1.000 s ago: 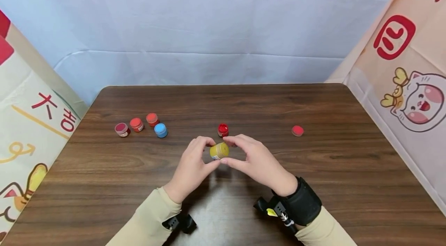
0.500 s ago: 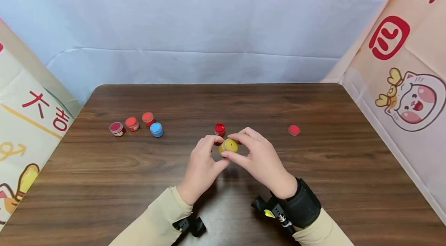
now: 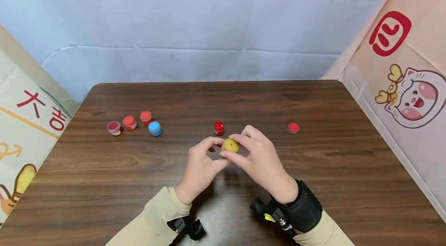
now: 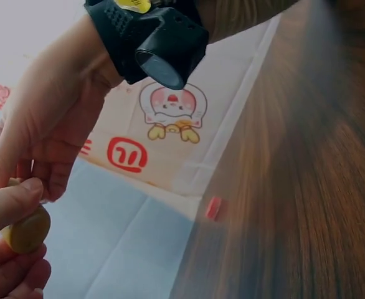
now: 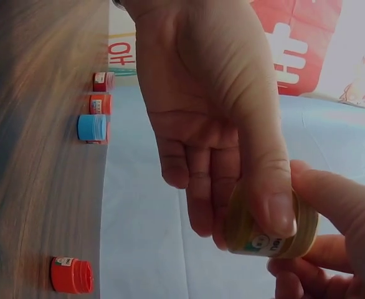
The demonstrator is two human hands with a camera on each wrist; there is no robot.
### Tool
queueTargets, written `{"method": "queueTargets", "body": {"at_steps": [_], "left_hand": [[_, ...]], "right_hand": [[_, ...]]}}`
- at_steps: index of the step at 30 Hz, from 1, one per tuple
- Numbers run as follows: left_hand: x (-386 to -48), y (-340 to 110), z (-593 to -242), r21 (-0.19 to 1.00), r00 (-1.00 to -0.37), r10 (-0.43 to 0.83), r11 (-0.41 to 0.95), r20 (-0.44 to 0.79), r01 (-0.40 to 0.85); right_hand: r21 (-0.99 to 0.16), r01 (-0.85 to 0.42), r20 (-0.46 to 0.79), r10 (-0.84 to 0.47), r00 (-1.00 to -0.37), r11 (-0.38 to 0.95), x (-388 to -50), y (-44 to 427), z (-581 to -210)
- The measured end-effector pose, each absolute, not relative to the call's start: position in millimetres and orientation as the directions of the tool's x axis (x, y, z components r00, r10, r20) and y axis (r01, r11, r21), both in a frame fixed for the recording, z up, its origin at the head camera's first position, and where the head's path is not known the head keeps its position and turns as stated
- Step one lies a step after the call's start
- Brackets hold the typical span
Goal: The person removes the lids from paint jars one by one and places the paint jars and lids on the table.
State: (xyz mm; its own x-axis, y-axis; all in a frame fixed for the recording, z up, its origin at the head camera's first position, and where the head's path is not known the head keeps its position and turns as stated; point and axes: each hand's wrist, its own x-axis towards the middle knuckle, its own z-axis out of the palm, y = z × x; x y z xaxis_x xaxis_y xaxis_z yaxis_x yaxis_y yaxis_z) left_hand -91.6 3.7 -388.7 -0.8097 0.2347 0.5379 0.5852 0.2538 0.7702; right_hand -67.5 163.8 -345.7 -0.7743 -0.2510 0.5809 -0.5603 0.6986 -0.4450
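A small yellow jar (image 3: 230, 145) is held between both hands above the middle of the table, its lid turned toward the head camera. My left hand (image 3: 201, 166) grips the jar's body with thumb and fingers; in the right wrist view the thumb lies across the label of the yellow jar (image 5: 255, 240). From the other side, my right hand (image 3: 263, 160) pinches the lid end between thumb and fingers. Just behind the hands stands a red jar (image 3: 218, 128) with no lid on it. A red lid (image 3: 293, 128) lies on the table to the right.
At the left of the brown table (image 3: 104, 168) stand a dark red jar (image 3: 115, 128), a red jar (image 3: 130, 123), another red jar (image 3: 146, 117) and a blue jar (image 3: 155, 128). A pale cloth (image 3: 195, 17) hangs behind the table.
Both hands have moved slightly right with the yellow jar, which has tilted from lying sideways to showing its lid upward. The view has shifted a little.
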Motion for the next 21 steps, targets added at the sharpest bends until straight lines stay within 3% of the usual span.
{"method": "queueTargets", "body": {"at_steps": [10,16,21], "left_hand": [[-93,-2,-382,0.905,-0.87,0.363,0.134,0.334,0.404],[-97,-7,-382,0.967,-0.849,0.488,0.037,0.202,0.251],[-100,-11,-379,0.987,-0.778,0.608,-0.084,0.157,0.134]], "right_hand": [[-0.378,-0.64,0.594,-0.355,-0.722,0.669,-65,166,-342],[-0.413,-0.707,0.591,-0.421,-0.688,0.575,-65,169,-340],[-0.433,-0.777,0.599,-0.498,-0.627,0.457,-68,174,-336]]}}
